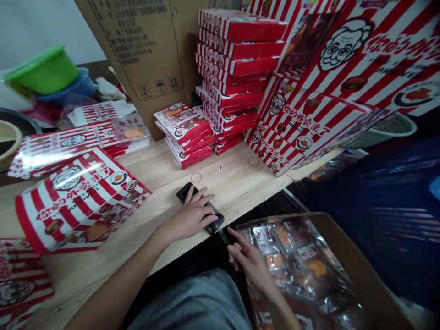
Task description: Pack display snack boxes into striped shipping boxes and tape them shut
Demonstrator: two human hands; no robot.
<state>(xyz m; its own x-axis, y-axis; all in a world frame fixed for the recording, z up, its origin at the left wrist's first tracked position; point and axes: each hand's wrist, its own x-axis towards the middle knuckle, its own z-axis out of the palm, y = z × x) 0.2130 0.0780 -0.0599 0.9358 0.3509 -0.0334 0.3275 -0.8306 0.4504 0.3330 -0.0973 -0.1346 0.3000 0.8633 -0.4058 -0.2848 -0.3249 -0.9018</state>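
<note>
Below the front edge of the desk, a right hand [249, 261] with index finger stretched toward that edge and the other fingers loosely curled; cannot tell whether touching it. Just beside, an open carton [364, 270] of clear, glossy packets [316, 268] with orange shapes inside.

At the front edge of the desk [237, 183], lying aslant, a black phone-like device [215, 224]: slim, oblong, shiny, mostly covered by the left hand [192, 216]. Across its top, left-hand fingers spread apart (too much hidden to read any screen).

Toward the desk's left side, a large striped package [79, 197], red and white, printed with 你的外卖来了, a portrait and a burger (plus English lettering, too blurred to read whole). Farther in, a thin rubber band [196, 177] on pale wood grain.

Toward the back, a low stack of small striped boxes [185, 133] beside a tall stack [237, 78]; near the right edge, larger striped boxes [302, 119] with the same red slogan. Behind, a brown carton [185, 50] with blurred Chinese rows and handling icons, umbrella included. Beyond the left side, a green basin [44, 73] above a blue basin [74, 85], near a pale wall [41, 20].
</note>
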